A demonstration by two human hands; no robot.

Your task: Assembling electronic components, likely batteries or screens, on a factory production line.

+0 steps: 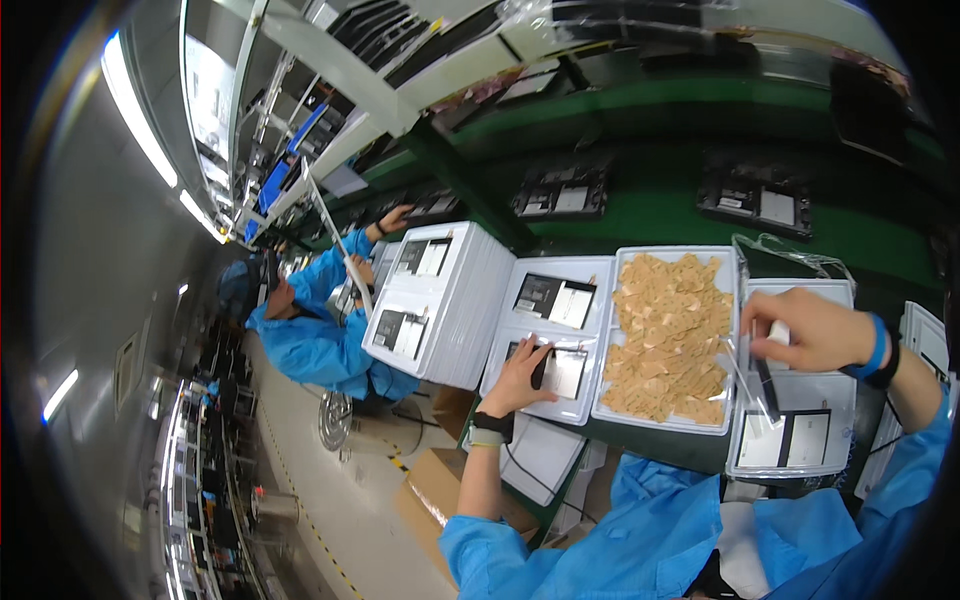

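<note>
Below, left hand on glossy black panel, white moulded tray — right hand pinching clear film.

- Worn on the head, looking steeply down and forward over a green bench from close above.
- Only one view given, so no shared ground with a second.
- Wide fisheye: straight edges bent near the rim, dark corners all round.
- Tilted, with the bench running slantwise from upper left to lower right.
- Near enough for blue sleeves to enter from the lower edge, left hand and right hand both in the middle band.
- White trays filling the centre, close below the lens.
- Farther off at left: a seated co-worker in blue, floor, ceiling lights.
</note>
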